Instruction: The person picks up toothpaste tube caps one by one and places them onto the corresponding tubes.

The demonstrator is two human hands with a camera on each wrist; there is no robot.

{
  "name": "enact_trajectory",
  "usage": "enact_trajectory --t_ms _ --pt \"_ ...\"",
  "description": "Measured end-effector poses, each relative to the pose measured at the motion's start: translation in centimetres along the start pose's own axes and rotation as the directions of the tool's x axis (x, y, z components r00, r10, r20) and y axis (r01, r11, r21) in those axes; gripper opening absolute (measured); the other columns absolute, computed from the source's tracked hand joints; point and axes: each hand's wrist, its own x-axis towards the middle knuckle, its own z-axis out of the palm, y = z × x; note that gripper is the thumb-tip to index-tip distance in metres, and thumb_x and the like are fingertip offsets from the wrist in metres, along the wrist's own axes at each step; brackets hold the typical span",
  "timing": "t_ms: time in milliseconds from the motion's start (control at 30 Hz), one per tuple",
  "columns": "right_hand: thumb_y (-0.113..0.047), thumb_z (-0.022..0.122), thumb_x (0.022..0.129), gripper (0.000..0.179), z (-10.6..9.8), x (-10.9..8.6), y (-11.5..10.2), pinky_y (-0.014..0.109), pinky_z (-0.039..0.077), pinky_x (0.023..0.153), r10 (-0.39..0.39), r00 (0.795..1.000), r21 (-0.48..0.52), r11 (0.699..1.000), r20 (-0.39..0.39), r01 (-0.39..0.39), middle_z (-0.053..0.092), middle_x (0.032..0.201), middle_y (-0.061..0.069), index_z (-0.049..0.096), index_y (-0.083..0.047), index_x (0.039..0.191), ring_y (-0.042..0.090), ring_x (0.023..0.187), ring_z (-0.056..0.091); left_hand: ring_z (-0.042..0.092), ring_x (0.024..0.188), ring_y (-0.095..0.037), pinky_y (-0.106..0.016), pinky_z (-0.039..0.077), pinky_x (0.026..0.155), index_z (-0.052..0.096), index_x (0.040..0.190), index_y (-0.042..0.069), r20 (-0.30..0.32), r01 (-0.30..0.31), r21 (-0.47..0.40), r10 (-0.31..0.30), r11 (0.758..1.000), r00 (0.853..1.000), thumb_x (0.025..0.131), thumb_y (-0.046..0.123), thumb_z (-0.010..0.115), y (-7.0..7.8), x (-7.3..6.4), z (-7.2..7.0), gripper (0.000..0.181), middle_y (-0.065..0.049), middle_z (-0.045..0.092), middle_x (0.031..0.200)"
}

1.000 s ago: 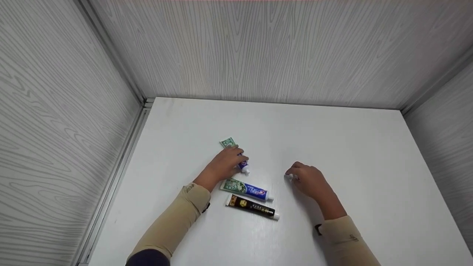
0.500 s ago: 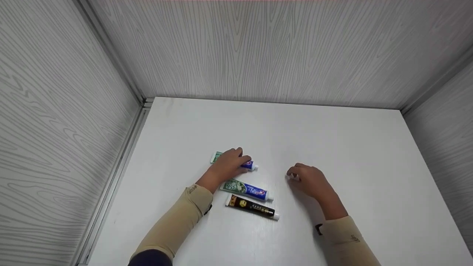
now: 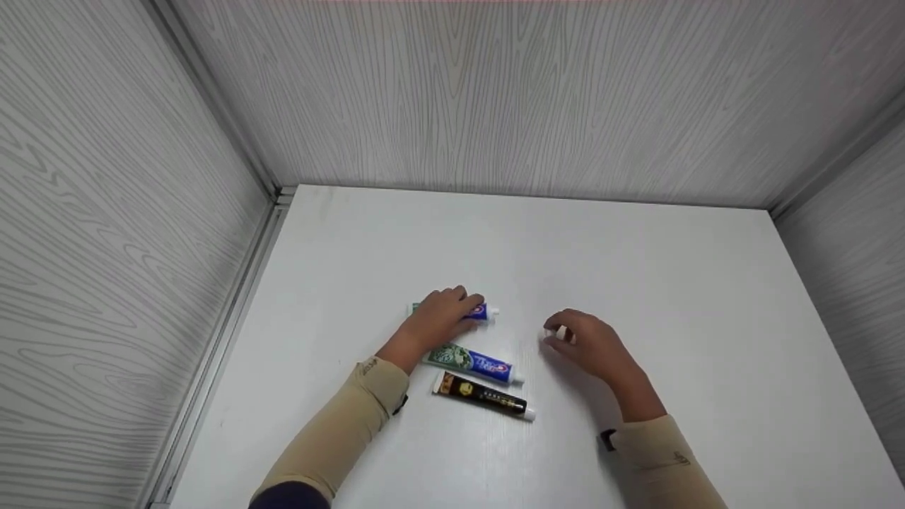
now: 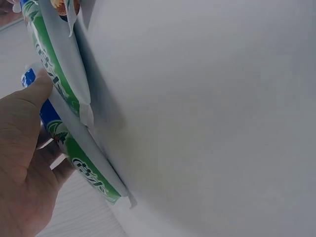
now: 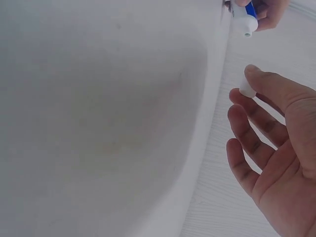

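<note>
My left hand point(image 3: 437, 319) grips a green-and-blue toothpaste tube point(image 3: 479, 312), thumb on one side and fingers on the other, and covers its middle in the head view. The tube lies with its neck to the right; its uncapped white nozzle point(image 5: 248, 33) shows in the right wrist view. Between thumb and index finger, my right hand point(image 3: 594, 348) pinches a small white cap point(image 5: 247, 88), a short gap away from that nozzle. Just below the left hand lies a second green-and-blue toothpaste tube point(image 3: 472, 362).
A black toothpaste tube point(image 3: 484, 394) with a white cap lies nearest me, roughly parallel to the second tube. All rest on a white tabletop point(image 3: 636, 254). Grey wood-grain panels point(image 3: 452, 92) wall the back and sides.
The left hand has turned its tube from pointing toward me to lying crosswise, neck to the right. My right hand stays nearly in place, its fingers shifting a little around the cap.
</note>
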Motion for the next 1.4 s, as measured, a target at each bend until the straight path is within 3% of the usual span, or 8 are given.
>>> enact_trajectory --t_ms 167,333,567,700,933,1167,1400 --pt "-0.019 0.082 0.095 0.021 -0.1 0.0 -0.5 0.035 0.052 0.074 0.002 1.000 0.052 0.999 -0.017 -0.001 0.076 0.106 -0.001 0.077 -0.012 0.114 0.014 0.084 0.066 0.064 0.088 -0.027 -0.046 0.055 0.078 0.063 0.142 0.016 -0.053 -0.019 0.009 0.019 1.000 0.998 0.106 0.035 0.067 0.3 -0.2 0.1 0.041 -0.011 0.067 0.110" --pt "-0.015 0.085 0.091 0.017 -0.2 0.0 -1.0 0.033 0.051 0.073 -0.026 0.998 0.089 0.996 -0.062 0.031 0.074 0.102 -0.004 0.075 -0.016 0.105 0.012 0.082 0.065 0.062 0.090 -0.024 -0.044 0.051 0.080 0.062 0.143 0.022 -0.073 0.000 -0.010 -0.001 1.000 0.997 0.107 0.039 0.065 1.0 -0.3 -0.2 0.040 -0.007 0.066 0.110" --pt "-0.007 0.084 0.091 0.018 -0.4 0.2 -1.8 0.052 0.057 0.080 -0.064 0.994 0.164 0.983 -0.087 0.077 0.074 0.103 -0.004 0.075 -0.017 0.104 0.012 0.082 0.066 0.061 0.095 -0.022 -0.043 0.050 0.081 0.058 0.147 0.025 -0.079 0.010 -0.036 -0.013 0.999 0.997 0.109 0.044 0.059 2.2 -0.4 -1.1 0.044 -0.005 0.064 0.113" --pt "-0.006 0.082 0.093 0.018 -0.6 0.4 -2.3 0.053 0.057 0.082 -0.102 0.988 0.195 0.973 -0.113 0.123 0.074 0.106 -0.005 0.076 -0.016 0.108 0.011 0.083 0.065 0.057 0.092 -0.020 -0.039 0.051 0.079 0.059 0.147 0.023 -0.098 -0.029 -0.081 0.021 0.996 0.995 0.109 0.043 0.060 2.9 -0.6 -1.5 0.044 -0.006 0.062 0.111" --pt "-0.005 0.080 0.095 0.019 -0.9 0.6 -2.9 0.050 0.057 0.078 -0.148 0.976 0.222 0.958 -0.162 0.182 0.074 0.107 -0.006 0.078 -0.015 0.110 0.010 0.081 0.065 0.055 0.090 -0.017 -0.035 0.051 0.080 0.060 0.149 0.021 -0.108 -0.095 -0.100 0.084 0.990 0.991 0.109 0.044 0.059 3.6 -0.6 -1.8 0.046 -0.004 0.061 0.111" --pt "-0.004 0.082 0.093 0.022 -0.8 0.7 -3.2 0.033 0.056 0.078 -0.162 0.968 0.196 0.960 -0.192 0.200 0.075 0.108 -0.006 0.078 -0.017 0.110 0.008 0.081 0.065 0.053 0.090 -0.015 -0.033 0.049 0.080 0.060 0.150 0.023 -0.113 -0.121 -0.103 0.109 0.987 0.988 0.109 0.046 0.057 4.2 -0.8 -1.8 0.047 -0.002 0.060 0.110" --pt "-0.003 0.080 0.094 0.021 -0.5 0.8 -3.0 0.032 0.055 0.076 -0.174 0.962 0.207 0.954 -0.210 0.218 0.075 0.108 -0.005 0.078 -0.016 0.110 0.008 0.079 0.064 0.053 0.086 -0.016 -0.034 0.050 0.079 0.062 0.147 0.020 -0.160 -0.168 -0.076 0.154 0.983 0.975 0.109 0.043 0.058 4.5 -1.0 -1.9 0.045 -0.004 0.060 0.106"
